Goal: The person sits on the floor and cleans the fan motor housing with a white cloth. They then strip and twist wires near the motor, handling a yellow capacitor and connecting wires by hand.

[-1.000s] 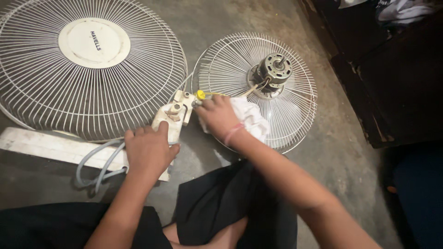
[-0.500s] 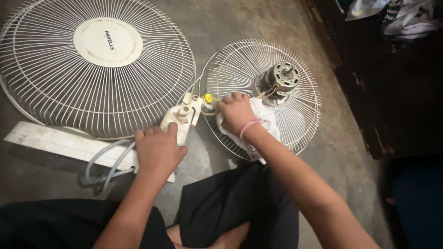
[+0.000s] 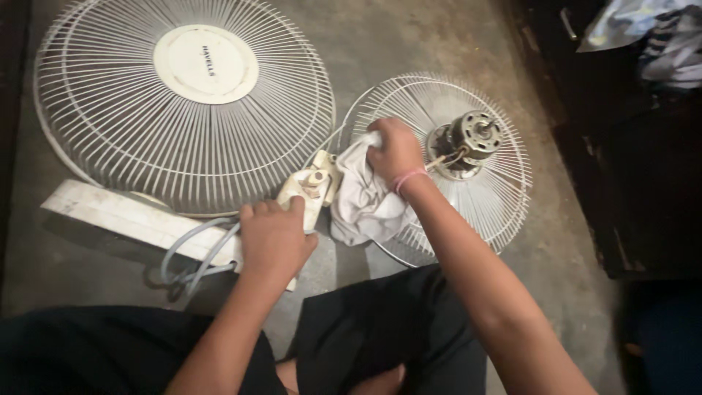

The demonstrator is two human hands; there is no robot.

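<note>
Both hands (image 3: 274,238) (image 3: 395,150) beside guard rim (image 3: 351,117)

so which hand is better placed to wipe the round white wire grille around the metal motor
Probably the right hand: it already grips the white cloth on that grille. The left hand presses the white plastic fan base.

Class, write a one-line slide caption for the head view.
Right hand wipes rear fan guard with white cloth; left hand steadies the fan neck.
</note>
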